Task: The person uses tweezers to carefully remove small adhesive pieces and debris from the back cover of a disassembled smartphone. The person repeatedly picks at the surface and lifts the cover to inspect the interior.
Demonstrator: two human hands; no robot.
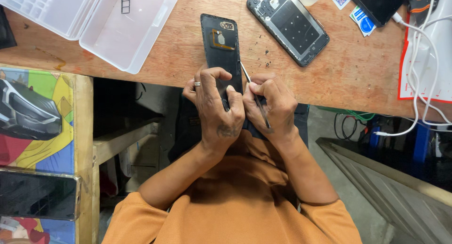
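Hands: two, the left hand [217, 109] and the right hand [270, 105]
Phone back covers: one, black [220, 48], in the hands
Slim metal tools: one [254, 95]
Opened phone bodies: one [288, 25] on the bench [358, 69]
Clear plastic boxes: one [94, 20], lid open
White cables: at least two [426, 74]
Phones with dark screens: one [37, 194], lower left
Rings: one [197, 84]

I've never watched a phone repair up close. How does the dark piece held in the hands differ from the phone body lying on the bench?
The back cover is held by the left hand at the bench's edge; the opened phone lies free, untouched. The back cover shows a plain dark inner face with a camera cutout; the opened phone shows a metal frame and parts. The right hand works a thin tool at the cover's edge. Both are dark rectangles.
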